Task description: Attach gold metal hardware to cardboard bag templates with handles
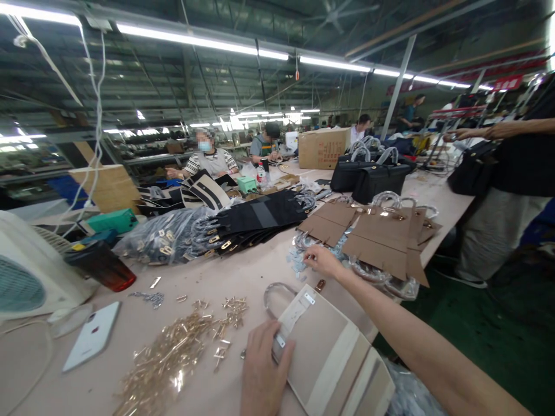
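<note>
In front of me lies a beige handbag panel (332, 346) with pale strips, a clear-wrapped handle and small metal plates near its top edge. My left hand (265, 364) grips that edge, thumb over the panel. My right hand (323, 261) is stretched forward over a scatter of small bluish-silver pieces (297, 263), fingertips drawn together; whether a piece is between them is too small to see. Just beyond it are brown bag panels (377, 240) with wrapped handles. A heap of gold-coloured metal fittings (173, 358) spreads to the left of my left hand.
Black bag panels (264, 216) are stacked across the table, with black handbags (377, 173) behind. On the left are a white phone (93, 335), a dark tumbler (104, 266) and a fan (30, 266). A cardboard box (323, 147) stands farther back. Co-workers sit opposite; another stands right.
</note>
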`<state>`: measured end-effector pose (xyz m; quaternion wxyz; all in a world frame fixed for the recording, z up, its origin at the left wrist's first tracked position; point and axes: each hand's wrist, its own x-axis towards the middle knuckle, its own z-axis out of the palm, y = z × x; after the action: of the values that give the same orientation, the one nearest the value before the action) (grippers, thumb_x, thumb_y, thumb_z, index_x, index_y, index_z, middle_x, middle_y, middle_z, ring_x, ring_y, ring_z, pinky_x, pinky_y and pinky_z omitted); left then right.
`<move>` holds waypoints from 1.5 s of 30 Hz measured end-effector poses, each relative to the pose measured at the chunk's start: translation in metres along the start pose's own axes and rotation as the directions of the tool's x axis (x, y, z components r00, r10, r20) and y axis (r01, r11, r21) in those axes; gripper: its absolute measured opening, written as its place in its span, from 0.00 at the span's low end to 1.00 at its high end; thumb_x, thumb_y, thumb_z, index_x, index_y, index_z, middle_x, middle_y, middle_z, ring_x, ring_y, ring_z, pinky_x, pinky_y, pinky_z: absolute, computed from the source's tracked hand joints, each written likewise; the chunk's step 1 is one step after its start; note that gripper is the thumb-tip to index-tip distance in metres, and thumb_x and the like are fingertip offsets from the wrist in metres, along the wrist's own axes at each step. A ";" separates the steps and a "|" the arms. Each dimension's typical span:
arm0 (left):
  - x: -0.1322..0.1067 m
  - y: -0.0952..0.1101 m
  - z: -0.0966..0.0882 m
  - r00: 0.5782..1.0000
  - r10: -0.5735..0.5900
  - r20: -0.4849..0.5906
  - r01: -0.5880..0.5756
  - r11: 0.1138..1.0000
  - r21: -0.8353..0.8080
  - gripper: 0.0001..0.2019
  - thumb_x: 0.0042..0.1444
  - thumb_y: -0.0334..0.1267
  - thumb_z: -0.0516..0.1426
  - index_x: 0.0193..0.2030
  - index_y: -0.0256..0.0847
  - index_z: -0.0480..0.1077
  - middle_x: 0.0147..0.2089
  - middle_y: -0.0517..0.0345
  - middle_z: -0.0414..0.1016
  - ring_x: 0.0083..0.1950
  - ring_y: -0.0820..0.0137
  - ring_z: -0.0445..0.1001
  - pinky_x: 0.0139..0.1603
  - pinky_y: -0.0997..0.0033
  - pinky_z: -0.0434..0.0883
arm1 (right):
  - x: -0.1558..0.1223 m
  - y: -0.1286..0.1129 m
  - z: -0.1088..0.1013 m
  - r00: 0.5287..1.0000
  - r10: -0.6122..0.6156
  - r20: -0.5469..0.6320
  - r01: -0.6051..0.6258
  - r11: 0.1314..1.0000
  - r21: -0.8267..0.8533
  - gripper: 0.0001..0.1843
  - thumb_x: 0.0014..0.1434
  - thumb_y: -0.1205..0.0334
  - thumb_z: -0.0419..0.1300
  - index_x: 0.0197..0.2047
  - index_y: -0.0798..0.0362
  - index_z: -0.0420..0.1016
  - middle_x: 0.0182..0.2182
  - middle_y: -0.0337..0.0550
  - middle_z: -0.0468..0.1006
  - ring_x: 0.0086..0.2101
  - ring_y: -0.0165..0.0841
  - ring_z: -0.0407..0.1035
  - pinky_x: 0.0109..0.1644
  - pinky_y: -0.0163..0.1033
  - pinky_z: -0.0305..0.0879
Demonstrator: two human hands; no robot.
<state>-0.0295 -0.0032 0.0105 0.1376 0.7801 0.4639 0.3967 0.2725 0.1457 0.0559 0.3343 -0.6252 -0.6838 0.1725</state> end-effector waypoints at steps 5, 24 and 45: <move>-0.003 0.004 -0.002 1.000 0.010 0.002 -0.010 1.000 0.013 0.16 0.65 0.41 0.61 0.58 0.47 0.72 0.58 0.50 0.77 0.60 0.56 0.75 0.60 0.48 0.77 | -0.021 -0.024 -0.020 0.995 -0.029 -0.101 0.041 0.991 0.127 0.08 0.61 0.57 0.65 0.38 0.51 0.84 0.38 0.45 0.82 0.39 0.37 0.72 0.47 0.42 0.66; 0.035 0.029 0.035 1.000 -0.011 0.001 0.011 1.000 0.029 0.06 0.67 0.40 0.61 0.48 0.45 0.75 0.50 0.53 0.77 0.51 0.59 0.75 0.53 0.56 0.75 | -0.139 -0.060 0.032 0.947 0.321 0.025 -0.185 0.481 0.857 0.23 0.56 0.44 0.72 0.46 0.51 0.79 0.25 0.35 0.73 0.24 0.29 0.63 0.28 0.35 0.58; 0.034 0.018 0.042 0.992 0.120 -0.032 -0.116 0.989 0.094 0.08 0.70 0.42 0.57 0.50 0.46 0.75 0.52 0.51 0.77 0.52 0.58 0.76 0.53 0.53 0.77 | -0.062 0.043 0.032 0.886 0.312 -0.343 -0.137 0.883 0.449 0.21 0.62 0.52 0.58 0.54 0.50 0.81 0.49 0.49 0.82 0.38 0.39 0.77 0.45 0.45 0.75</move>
<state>0.0216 0.0218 0.0100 0.0691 0.8041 0.4372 0.3968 0.2822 0.0983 -0.0097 0.5703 -0.6387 -0.4684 0.2177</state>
